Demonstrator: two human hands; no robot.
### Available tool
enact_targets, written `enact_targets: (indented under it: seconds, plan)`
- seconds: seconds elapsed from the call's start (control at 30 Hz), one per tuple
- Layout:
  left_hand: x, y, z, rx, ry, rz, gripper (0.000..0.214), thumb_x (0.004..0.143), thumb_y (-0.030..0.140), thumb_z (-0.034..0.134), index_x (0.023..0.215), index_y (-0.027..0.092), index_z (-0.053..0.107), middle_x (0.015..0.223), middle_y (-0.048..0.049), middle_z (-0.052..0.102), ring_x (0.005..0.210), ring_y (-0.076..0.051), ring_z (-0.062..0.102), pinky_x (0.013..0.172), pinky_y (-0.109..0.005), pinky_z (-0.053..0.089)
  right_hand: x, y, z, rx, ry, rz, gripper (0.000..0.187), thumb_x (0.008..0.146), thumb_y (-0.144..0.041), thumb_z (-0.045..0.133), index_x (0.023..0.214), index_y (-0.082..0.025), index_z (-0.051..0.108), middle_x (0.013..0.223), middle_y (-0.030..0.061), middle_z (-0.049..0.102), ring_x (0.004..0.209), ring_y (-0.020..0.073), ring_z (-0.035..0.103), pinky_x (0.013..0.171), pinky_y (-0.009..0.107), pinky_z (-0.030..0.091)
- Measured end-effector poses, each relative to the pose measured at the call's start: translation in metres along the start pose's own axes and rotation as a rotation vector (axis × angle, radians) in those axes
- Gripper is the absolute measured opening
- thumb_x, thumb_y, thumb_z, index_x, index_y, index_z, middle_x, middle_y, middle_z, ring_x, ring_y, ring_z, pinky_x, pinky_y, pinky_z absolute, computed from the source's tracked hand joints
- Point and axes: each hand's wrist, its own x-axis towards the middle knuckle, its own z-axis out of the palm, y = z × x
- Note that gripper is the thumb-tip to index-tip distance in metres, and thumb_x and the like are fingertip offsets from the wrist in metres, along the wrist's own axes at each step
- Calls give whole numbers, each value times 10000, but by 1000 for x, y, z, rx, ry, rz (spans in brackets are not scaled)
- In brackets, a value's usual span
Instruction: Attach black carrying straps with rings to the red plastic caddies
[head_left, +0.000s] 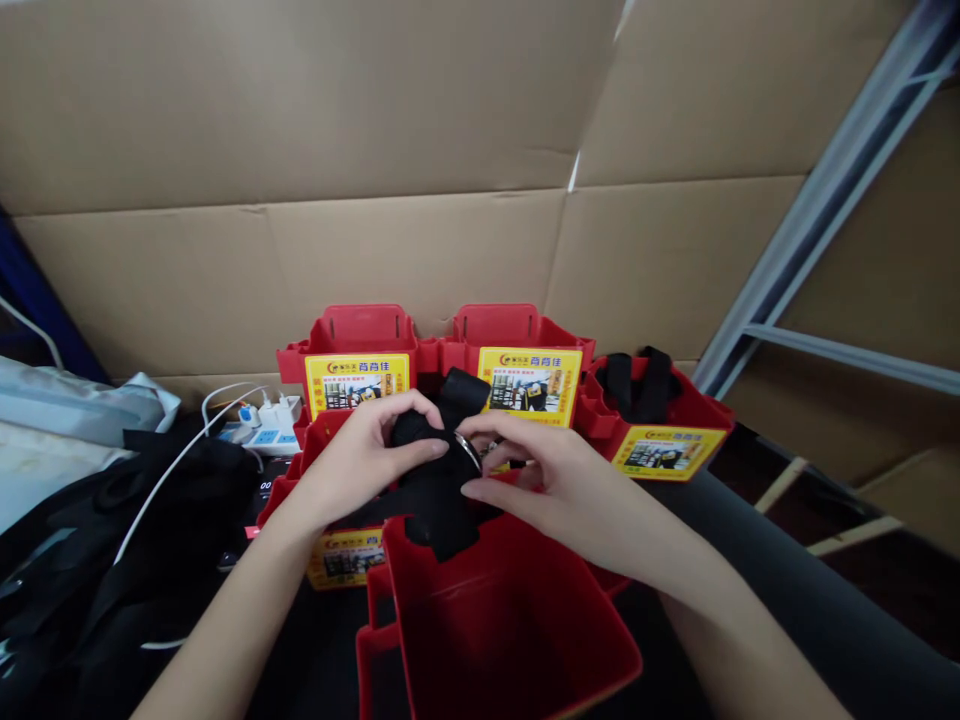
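Above the back rim of a red plastic bin (517,610), a bunched black strap (442,500) is held between both hands. My left hand (386,450) is closed on the webbing, thumb pressed over a folded part of it. A silver metal ring (469,453) sits against the strap, and the fingers of my right hand (536,475) pinch it from the right side. One strap end sticks up behind the fingers, and another hangs down at the bin's rim. My palms hide part of the strap.
More red bins (360,335) with yellow labels stand behind, one at right (660,410) with black straps inside. At left lie a power strip (266,430) with white cables and a heap of black fabric (142,560). Cardboard (412,260) walls the back; a metal frame (810,200) rises at right.
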Motion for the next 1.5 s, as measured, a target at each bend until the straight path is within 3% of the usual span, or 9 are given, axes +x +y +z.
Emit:
enact_targets:
  seconds: [0.13,0.3,0.37,0.5,0.7,0.87,0.97,1.23,1.5]
  plan:
    - [-3,-5,-5,76,-135,-29,178,781,237,570,955,220,607,950,-20,608,916,-169,550,816,-323,443,8,11,10,-79,91,-28,85,775,-220,564,849,-181,577,726,3,604,646,104,566,562,208,467]
    - [-7,-3,-6,277,-69,119,361,835,135,458,1148,287,555,1342,-31,404,1231,-189,382,1021,-369,328,8,17,19,-189,179,-14,20,767,-183,542,776,-178,560,673,5,561,579,96,502,501,201,425]
    - [-6,0,-4,224,-114,164,319,870,144,404,1116,249,576,1253,-36,518,1137,-162,488,976,-324,385,7,18,20,-138,186,-10,44,762,-209,560,790,-177,567,685,11,568,604,103,516,528,210,446]
    - [-4,2,0,139,-93,123,217,795,262,581,1000,212,628,973,-19,672,890,-154,613,792,-250,486,5,19,16,41,128,33,96,715,-149,584,806,-177,591,715,8,599,657,112,566,576,216,486]
    - [-4,0,-4,102,-53,130,99,777,198,583,822,175,669,862,-40,679,781,-147,617,655,-220,490,6,17,4,518,-176,109,163,789,-257,567,902,-144,598,722,21,638,662,119,628,595,234,547]
    - [-4,-2,3,66,-32,106,68,768,141,562,791,158,623,771,-23,635,652,-103,553,583,-194,447,9,23,8,550,-126,152,193,712,-270,660,828,-141,573,667,4,599,630,111,610,522,205,537]
    - [-5,-2,7,58,-24,92,74,762,100,540,726,151,579,761,-17,622,660,-101,540,594,-196,434,9,22,11,497,-84,170,154,724,-261,641,801,-144,579,642,-2,587,572,90,587,490,186,520]
    - [-6,3,-6,180,-206,166,163,778,49,467,700,159,560,975,-28,600,856,-128,570,787,-241,435,8,15,6,433,-62,131,115,731,-230,623,712,-142,550,599,-29,524,503,63,537,495,182,501]
    - [-9,9,-7,169,-256,174,158,778,49,458,716,163,548,928,-32,598,892,-148,564,802,-253,434,13,33,-7,931,-177,241,175,728,-243,640,815,-127,541,554,-48,446,438,32,418,348,114,376]
